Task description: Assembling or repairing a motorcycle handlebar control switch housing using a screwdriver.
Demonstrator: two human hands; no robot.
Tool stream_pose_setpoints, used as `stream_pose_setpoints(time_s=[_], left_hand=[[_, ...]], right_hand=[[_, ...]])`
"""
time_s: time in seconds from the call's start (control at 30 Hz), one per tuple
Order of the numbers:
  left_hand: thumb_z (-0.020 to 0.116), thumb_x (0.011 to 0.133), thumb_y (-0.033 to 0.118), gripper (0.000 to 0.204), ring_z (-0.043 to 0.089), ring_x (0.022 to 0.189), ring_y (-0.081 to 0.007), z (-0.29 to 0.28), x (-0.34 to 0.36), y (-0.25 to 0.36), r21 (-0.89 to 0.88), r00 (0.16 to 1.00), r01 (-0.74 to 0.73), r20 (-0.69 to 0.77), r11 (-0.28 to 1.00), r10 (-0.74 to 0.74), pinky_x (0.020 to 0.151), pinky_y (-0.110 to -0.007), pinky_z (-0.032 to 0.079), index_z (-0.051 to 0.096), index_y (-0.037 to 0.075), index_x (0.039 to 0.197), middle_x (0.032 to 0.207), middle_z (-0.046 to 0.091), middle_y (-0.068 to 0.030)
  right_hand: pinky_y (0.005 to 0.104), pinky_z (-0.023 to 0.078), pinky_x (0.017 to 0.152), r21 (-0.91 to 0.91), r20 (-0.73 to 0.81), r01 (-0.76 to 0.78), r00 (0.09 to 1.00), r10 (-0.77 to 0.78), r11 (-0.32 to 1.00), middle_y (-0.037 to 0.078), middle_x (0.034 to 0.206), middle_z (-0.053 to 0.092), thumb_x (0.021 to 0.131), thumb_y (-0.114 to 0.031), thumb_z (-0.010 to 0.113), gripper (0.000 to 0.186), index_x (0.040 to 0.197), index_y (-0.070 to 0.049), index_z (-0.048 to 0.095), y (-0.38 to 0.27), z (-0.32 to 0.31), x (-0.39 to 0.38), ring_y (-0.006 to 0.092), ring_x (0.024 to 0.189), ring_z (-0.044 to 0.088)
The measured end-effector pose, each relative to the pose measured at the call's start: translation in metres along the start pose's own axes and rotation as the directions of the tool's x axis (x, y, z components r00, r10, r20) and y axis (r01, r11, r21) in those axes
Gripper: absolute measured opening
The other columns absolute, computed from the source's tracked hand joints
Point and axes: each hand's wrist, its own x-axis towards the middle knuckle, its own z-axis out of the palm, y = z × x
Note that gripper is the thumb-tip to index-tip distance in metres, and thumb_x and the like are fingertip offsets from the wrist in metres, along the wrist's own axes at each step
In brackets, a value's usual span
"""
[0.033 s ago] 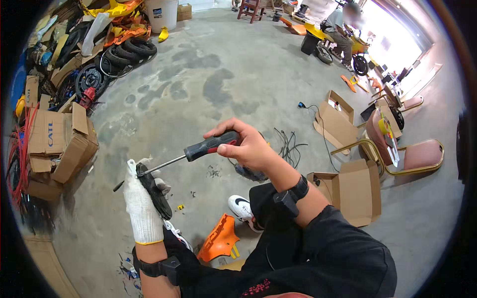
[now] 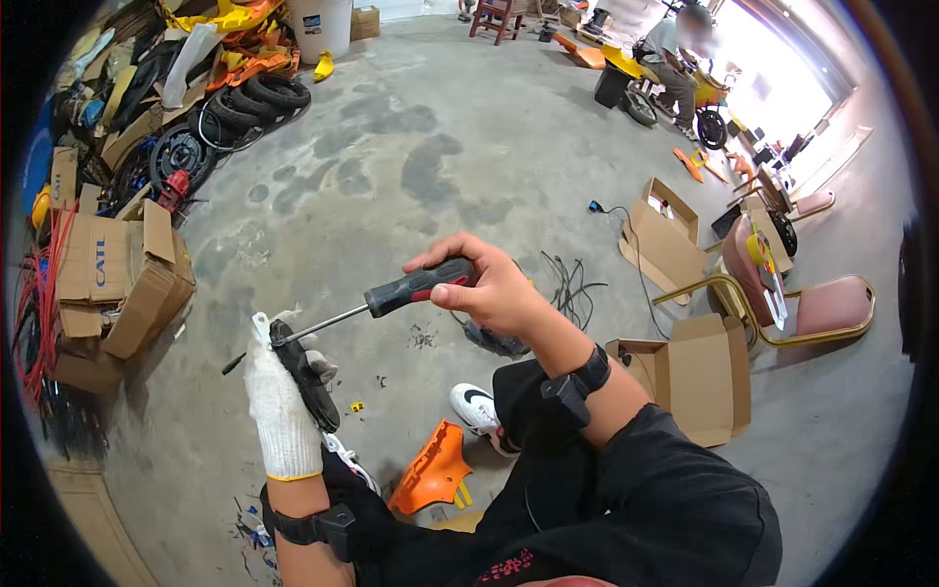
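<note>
My left hand (image 2: 282, 416), in a white knit glove, is closed around a long dark part (image 2: 307, 386), black and rounded at its near end. A thin black rod end (image 2: 233, 364) sticks out past the glove's far side. Bare and closed, my right hand (image 2: 497, 292) grips a screwdriver (image 2: 416, 288) by its black and red handle. The metal shaft slants down to the left and reaches the upper end of the dark part. Whether its tip sits in a screw or a hole cannot be made out.
An orange plastic panel (image 2: 435, 468) lies by my feet. Open cardboard boxes (image 2: 706, 377), cables (image 2: 569, 293) and a pink-seated chair (image 2: 831, 305) are to the right. Left stand a carton (image 2: 122, 284) and tires (image 2: 240, 110). Another person (image 2: 675, 73) sits far right.
</note>
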Motion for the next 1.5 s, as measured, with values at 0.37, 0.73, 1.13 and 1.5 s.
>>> stream_pose_setpoints(time_s=[0.37, 0.73, 1.13, 1.5], left_hand=[[0.047, 0.098, 0.053, 0.05, 0.055, 0.051, -0.0159, 0.006, -0.009, 0.004, 0.018, 1.0, -0.027, 0.001, 0.999, 0.027, 0.05, -0.034, 0.052, 0.058, 0.007, 0.115, 0.075, 0.057, -0.0062], [0.046, 0.098, 0.056, 0.051, 0.056, 0.053, -0.0173, 0.003, -0.008, 0.002, -0.08, 0.992, 0.099, 0.089, 0.992, -0.092, 0.051, -0.036, 0.051, 0.059, 0.008, 0.109, 0.073, 0.06, -0.0073], [0.044, 0.099, 0.052, 0.05, 0.057, 0.051, -0.0176, 0.0, -0.014, -0.001, 0.172, 0.994, -0.106, 0.031, 0.979, 0.102, 0.051, -0.036, 0.053, 0.058, 0.006, 0.113, 0.077, 0.059, -0.0088], [0.045, 0.098, 0.055, 0.051, 0.056, 0.05, -0.019, -0.001, -0.002, 0.002, -0.114, 0.994, 0.07, 0.092, 0.991, -0.06, 0.049, -0.036, 0.052, 0.06, 0.007, 0.106, 0.071, 0.06, -0.0072]], right_hand=[[0.0237, 0.044, 0.054, -0.079, -0.112, -0.352, 0.933, 0.342, 0.933, 0.004, 0.085, 0.062, 0.096, -0.031, 0.059, 0.028, 0.104, -0.003, 0.059, -0.007, 0.009, 0.006, 0.0076, 0.064, 0.052], [0.0236, 0.049, 0.062, 0.094, -0.004, 0.142, 0.99, -0.142, 0.985, 0.014, 0.122, 0.061, 0.092, -0.023, 0.067, 0.04, 0.122, -0.006, 0.047, -0.009, 0.009, -0.002, 0.0092, 0.073, 0.057], [0.023, 0.044, 0.057, -0.201, -0.163, -0.116, 0.983, 0.084, 0.973, 0.001, 0.076, 0.06, 0.094, -0.035, 0.064, 0.034, 0.104, -0.002, 0.06, 0.003, 0.006, 0.002, 0.0055, 0.065, 0.054], [0.0278, 0.052, 0.068, 0.056, -0.021, 0.167, 0.986, -0.166, 0.984, 0.013, 0.115, 0.058, 0.094, -0.02, 0.064, 0.045, 0.13, -0.007, 0.041, -0.006, 0.016, -0.002, 0.0151, 0.088, 0.062]])
